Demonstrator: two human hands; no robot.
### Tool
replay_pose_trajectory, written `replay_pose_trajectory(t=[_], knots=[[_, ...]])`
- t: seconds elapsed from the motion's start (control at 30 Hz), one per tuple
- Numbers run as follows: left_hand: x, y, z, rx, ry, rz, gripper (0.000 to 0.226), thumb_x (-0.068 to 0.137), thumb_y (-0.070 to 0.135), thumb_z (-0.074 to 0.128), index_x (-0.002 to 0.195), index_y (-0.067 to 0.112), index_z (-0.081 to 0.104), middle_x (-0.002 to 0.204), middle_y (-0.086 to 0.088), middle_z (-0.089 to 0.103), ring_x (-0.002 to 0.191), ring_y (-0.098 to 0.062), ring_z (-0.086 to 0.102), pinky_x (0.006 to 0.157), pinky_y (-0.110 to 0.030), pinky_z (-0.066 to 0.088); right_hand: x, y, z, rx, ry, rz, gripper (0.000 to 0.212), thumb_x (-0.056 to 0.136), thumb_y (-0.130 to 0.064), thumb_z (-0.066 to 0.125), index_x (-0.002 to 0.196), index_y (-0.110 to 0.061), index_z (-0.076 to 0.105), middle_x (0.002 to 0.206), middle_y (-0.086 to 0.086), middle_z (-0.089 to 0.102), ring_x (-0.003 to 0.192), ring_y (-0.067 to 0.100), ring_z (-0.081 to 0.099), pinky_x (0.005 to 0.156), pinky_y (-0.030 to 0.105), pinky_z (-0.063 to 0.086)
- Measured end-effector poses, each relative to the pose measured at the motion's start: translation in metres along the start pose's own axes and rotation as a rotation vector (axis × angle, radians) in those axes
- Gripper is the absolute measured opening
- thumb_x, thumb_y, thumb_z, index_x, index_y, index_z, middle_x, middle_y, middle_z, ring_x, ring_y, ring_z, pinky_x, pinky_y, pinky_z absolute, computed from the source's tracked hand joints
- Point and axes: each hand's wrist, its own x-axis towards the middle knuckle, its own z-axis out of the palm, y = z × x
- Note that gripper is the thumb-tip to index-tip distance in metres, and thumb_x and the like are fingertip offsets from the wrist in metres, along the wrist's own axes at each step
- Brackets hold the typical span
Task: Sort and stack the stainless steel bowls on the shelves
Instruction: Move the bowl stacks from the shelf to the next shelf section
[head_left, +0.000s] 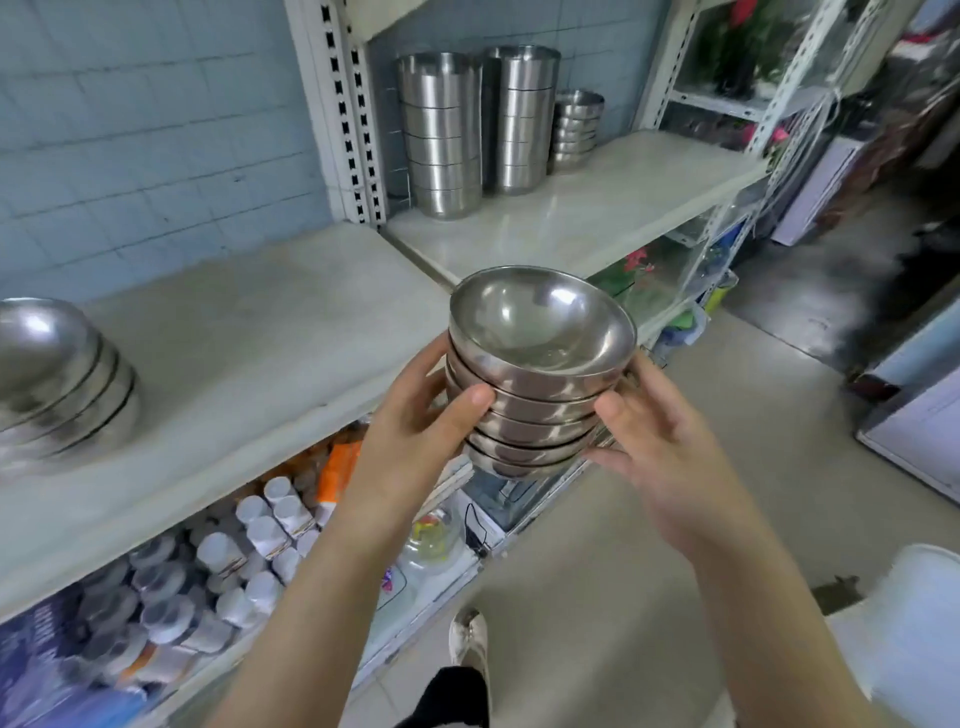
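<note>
A stack of several small stainless steel bowls (540, 364) is held in the air in front of the shelf edge, tilted a little to the right. My left hand (415, 426) grips its left side with the thumb across the rims. My right hand (654, 447) grips its right side. On the left shelf board (249, 332) sits another stack of wider bowls (57, 379), upside down. The right shelf board (597, 208) carries two tall stacks of straight-walled steel bowls (441, 135) (522, 114) and a short stack of small bowls (576, 124).
White perforated shelf uprights (348, 109) stand against a blue tiled wall. The lower shelf holds many white-capped jars (249, 540) and packets. An aisle with a grey floor (779, 415) runs to the right. A white object (914, 623) is at the lower right.
</note>
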Motion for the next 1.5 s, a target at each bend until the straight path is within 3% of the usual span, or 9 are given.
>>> replay_pose_trajectory(t=[0.27,0.5,0.73,0.83,0.9,1.03,1.13,1.4,1.5], knots=[[0.152,-0.010,0.069,0.027,-0.125,0.019,0.064,0.074,0.056,0.067,0.134,0.048,0.048,0.130,0.011,0.063,0.117,-0.009,0.061,0.101,-0.043,0.049,0.121,-0.005,-0.092,-0.027,0.105,-0.044,0.049,0.081,-0.023,0.055,0.127,-0.039,0.049,0.104,-0.032,0.071,0.094,-0.008,0.068,0.070,0.017,0.055],[0.258,-0.022,0.127,0.116,-0.220,0.013,0.076,0.070,0.059,0.072,0.139,0.049,0.041,0.135,0.012,0.058,0.121,-0.012,0.059,0.101,-0.046,0.049,0.202,0.006,-0.165,0.015,0.172,-0.037,0.092,0.061,-0.064,0.081,0.142,-0.036,0.046,0.121,-0.020,0.070,0.106,0.003,0.069,0.080,0.027,0.058],[0.369,-0.067,0.184,0.211,-0.164,0.048,0.098,0.072,0.020,0.085,0.149,0.042,0.028,0.144,0.016,0.048,0.128,-0.007,0.052,0.096,-0.017,0.049,0.328,0.034,-0.256,-0.018,0.044,-0.010,0.106,0.064,-0.066,0.081,0.153,-0.028,0.036,0.140,-0.014,0.060,0.125,0.013,0.061,0.099,0.057,0.052],[0.425,-0.089,0.213,0.219,-0.076,0.052,0.098,0.072,0.023,0.086,0.149,0.040,0.029,0.143,0.014,0.050,0.129,-0.012,0.051,0.098,-0.025,0.050,0.395,0.043,-0.300,-0.047,-0.097,-0.003,0.099,0.067,-0.060,0.083,0.151,-0.032,0.038,0.143,-0.008,0.057,0.131,0.017,0.057,0.105,0.057,0.046],[0.460,-0.098,0.233,0.225,0.005,0.042,0.097,0.072,0.025,0.086,0.149,0.040,0.029,0.142,0.013,0.050,0.128,-0.015,0.052,0.100,-0.034,0.050,0.442,0.046,-0.327,-0.121,-0.211,-0.027,0.085,0.071,-0.044,0.085,0.144,-0.041,0.043,0.142,-0.014,0.057,0.132,0.011,0.054,0.109,0.049,0.045],[0.515,-0.110,0.272,0.234,0.135,0.033,0.098,0.071,0.021,0.085,0.149,0.037,0.028,0.140,0.017,0.051,0.123,-0.005,0.053,0.091,-0.017,0.050,0.522,0.053,-0.370,-0.211,-0.350,-0.007,0.094,0.067,-0.033,0.085,0.146,-0.047,0.036,0.142,-0.023,0.053,0.127,-0.003,0.053,0.100,0.023,0.050],[0.544,-0.121,0.290,0.243,0.182,0.013,0.102,0.072,0.017,0.084,0.151,0.036,0.022,0.142,0.017,0.046,0.123,0.000,0.051,0.094,-0.020,0.051,0.566,0.063,-0.391,-0.214,-0.428,0.020,0.091,0.072,-0.025,0.086,0.139,-0.056,0.033,0.141,-0.028,0.050,0.123,-0.010,0.050,0.085,0.005,0.047],[0.589,-0.139,0.307,0.195,0.307,-0.001,0.091,0.076,0.008,0.081,0.146,0.032,0.029,0.137,0.012,0.051,0.118,0.005,0.053,0.087,-0.013,0.049,0.631,0.083,-0.411,-0.182,-0.532,0.001,0.100,0.067,-0.024,0.086,0.152,-0.029,0.034,0.142,-0.010,0.058,0.130,0.005,0.054,0.091,0.011,0.046],[0.610,-0.147,0.313,0.201,0.302,-0.016,0.086,0.077,0.010,0.081,0.145,0.029,0.033,0.129,0.015,0.057,0.118,0.004,0.055,0.089,-0.015,0.049,0.647,0.085,-0.424,-0.196,-0.545,-0.001,0.110,0.061,-0.042,0.092,0.152,-0.032,0.032,0.146,-0.010,0.053,0.134,0.010,0.051,0.098,0.019,0.048]])
